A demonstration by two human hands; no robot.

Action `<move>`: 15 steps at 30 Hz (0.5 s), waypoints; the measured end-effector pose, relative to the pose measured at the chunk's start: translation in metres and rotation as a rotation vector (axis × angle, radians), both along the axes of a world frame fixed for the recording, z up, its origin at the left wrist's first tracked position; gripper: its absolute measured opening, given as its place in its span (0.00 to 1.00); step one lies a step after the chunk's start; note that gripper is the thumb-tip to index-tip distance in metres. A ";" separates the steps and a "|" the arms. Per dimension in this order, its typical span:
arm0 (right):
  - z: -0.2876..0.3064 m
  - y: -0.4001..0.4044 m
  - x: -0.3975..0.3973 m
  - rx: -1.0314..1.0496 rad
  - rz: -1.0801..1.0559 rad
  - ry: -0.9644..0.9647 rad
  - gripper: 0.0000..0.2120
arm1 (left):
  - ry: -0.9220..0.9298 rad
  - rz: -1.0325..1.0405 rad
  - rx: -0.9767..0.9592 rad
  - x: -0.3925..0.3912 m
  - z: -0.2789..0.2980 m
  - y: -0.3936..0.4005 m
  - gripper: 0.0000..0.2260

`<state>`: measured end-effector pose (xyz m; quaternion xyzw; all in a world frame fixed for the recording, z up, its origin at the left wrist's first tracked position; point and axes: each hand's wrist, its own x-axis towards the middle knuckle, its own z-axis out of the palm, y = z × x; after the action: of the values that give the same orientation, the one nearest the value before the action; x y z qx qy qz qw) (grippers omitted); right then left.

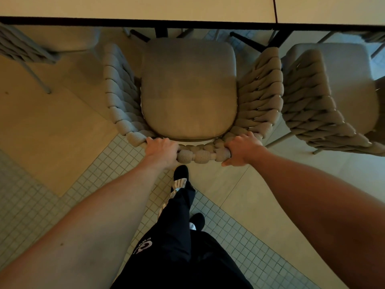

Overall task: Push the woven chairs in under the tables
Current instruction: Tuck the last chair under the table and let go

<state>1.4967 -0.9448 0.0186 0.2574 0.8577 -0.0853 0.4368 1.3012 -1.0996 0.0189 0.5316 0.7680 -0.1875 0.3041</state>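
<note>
Both arms reach forward; left grip and right grip curled (knuckles up).

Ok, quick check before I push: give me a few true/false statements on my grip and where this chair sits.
1. Both the left hand and the right hand grip the woven chair by its back rail. True.
2. The seat cushion is fully under the table. False: nearly all of it shows.
3. Another woven chair stands to the right. True.
4. The floor is carpeted. False: it is tiled.

Woven chair before table, second chair at right (third at left)
</note>
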 end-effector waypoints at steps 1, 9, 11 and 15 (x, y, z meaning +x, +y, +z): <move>0.000 0.006 -0.002 0.001 -0.001 0.000 0.29 | -0.004 0.001 0.002 -0.002 0.000 0.006 0.07; -0.005 0.037 -0.017 0.015 -0.002 0.014 0.29 | 0.019 0.020 -0.009 -0.016 -0.007 0.038 0.09; -0.006 0.038 -0.015 0.005 -0.009 0.012 0.30 | 0.023 0.015 -0.018 -0.015 -0.008 0.040 0.09; -0.006 0.044 -0.015 -0.002 0.003 0.007 0.30 | 0.025 0.016 -0.039 -0.014 -0.011 0.044 0.10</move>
<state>1.4820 -0.9012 0.0121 0.2553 0.8595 -0.0863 0.4342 1.2874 -1.0552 0.0079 0.5173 0.7720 -0.2064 0.3063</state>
